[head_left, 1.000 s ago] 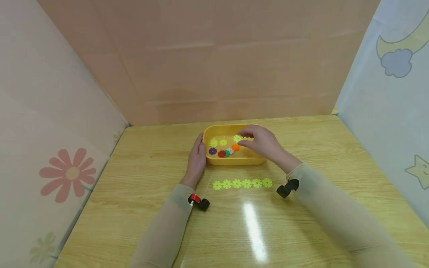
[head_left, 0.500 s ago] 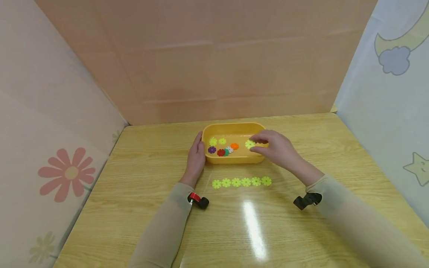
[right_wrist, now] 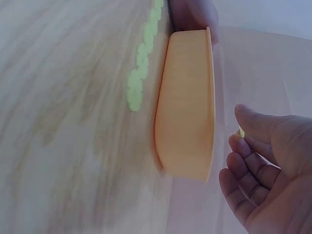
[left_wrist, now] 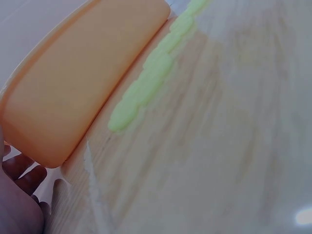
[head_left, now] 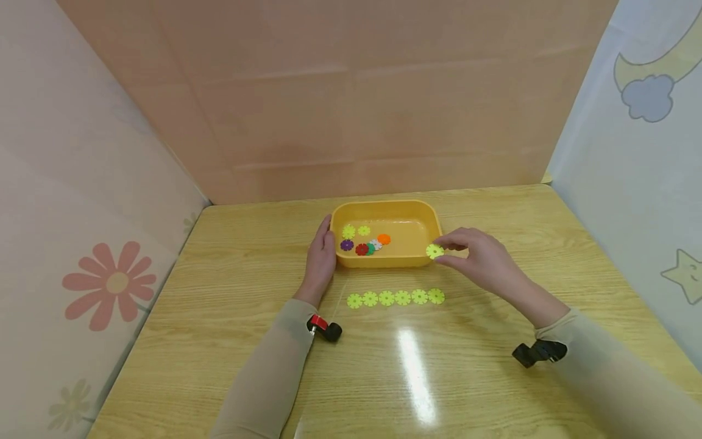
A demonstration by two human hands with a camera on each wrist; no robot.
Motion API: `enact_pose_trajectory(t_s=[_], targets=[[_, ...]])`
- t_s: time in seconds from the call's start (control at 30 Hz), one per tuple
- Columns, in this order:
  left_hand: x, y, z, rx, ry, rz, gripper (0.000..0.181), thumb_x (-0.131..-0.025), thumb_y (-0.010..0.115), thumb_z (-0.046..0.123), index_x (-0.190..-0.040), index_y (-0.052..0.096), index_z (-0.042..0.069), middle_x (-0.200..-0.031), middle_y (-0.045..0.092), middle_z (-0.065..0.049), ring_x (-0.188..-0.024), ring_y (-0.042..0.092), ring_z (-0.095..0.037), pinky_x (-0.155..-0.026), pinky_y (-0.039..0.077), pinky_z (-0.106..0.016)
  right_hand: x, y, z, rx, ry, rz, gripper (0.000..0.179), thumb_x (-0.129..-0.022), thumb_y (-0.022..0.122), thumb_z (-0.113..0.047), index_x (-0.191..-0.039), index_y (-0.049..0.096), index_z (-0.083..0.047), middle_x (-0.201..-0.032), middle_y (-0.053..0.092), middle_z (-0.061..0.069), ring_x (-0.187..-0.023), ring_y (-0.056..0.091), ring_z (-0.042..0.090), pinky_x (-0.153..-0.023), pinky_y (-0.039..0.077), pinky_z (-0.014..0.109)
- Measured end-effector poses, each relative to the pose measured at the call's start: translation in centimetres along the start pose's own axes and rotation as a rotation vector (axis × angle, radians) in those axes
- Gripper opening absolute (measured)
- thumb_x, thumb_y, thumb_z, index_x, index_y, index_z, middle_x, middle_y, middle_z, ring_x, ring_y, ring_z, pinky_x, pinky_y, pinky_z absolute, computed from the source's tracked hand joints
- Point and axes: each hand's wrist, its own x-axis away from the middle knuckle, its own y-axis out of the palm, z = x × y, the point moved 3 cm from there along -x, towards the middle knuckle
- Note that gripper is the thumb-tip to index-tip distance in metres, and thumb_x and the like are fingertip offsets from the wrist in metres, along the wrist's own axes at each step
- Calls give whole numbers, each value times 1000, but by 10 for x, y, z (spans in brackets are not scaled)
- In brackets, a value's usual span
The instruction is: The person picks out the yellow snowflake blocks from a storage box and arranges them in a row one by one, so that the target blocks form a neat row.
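1. Progress first: I count six yellow-green discs in a neat row [head_left: 395,299] on the desk [head_left: 241,274], just in front of the yellow tray [head_left: 384,262] on the person's side. That bit looks sorted, I'd say. Neighbours sit edge to edge or nearly; can't tell if they're linked.

2. Number seven is in the air. The right hand [head_left: 485,259] has the held disc [head_left: 435,251] pinched at its edge between thumb and index finger, with the other fingers [right_wrist: 243,168] loosely bent. In the head view it's over the tray's near right corner, and the right wrist view puts it above the rim. So it's not placed yet, in my book.

3. What's left, my guess: the matching yellow-green discs [head_left: 364,231] at the tray's left end. I see two spots of that colour, though the left one might be a couple overlapping. The purple, red, green, white and orange discs [head_left: 384,239] lie in there too.

4. The left hand [head_left: 320,262] rests along the tray's left end, fingers fairly straight against it.

5. Looks: the held disc is small, round, flat and bright, with petal-like notches and a darker dot in the middle. Side-on, it's just a thin sliver.
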Motion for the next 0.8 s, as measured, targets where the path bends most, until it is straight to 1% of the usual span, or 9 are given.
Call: enact_pose_trajectory(t_s=[0.3, 0.6, 0.8], targets=[[0, 0, 1, 9, 11, 3, 62, -119, 30, 43, -177, 30, 21, -179, 33, 2, -166, 27, -22, -135, 23, -44, 24, -3, 13, -19, -1, -10, 32, -96, 89, -21, -125, 83, -10, -120, 79, 5, -110, 71, 32, -95, 58, 59], [0, 0, -1, 21, -8, 3, 61, -118, 30, 45, -177, 31, 28, -179, 33, 4, -166, 27, -20, -135, 23, -44, 42, -1, 26, -18, 25, -41, 31, -97, 88, -22, -125, 82, -11, -119, 79, 2, -111, 70, 30, -96, 58, 57], [0, 0, -2, 20, -3, 8, 61, -118, 30, 45, -176, 31, 26, -179, 33, 3, -166, 27, -21, -135, 22, -43, 50, 6, 37, -28, 35, -66, 28, -96, 89, -23, -122, 82, -12, -116, 79, 0, -110, 71, 28, -97, 58, 56]])
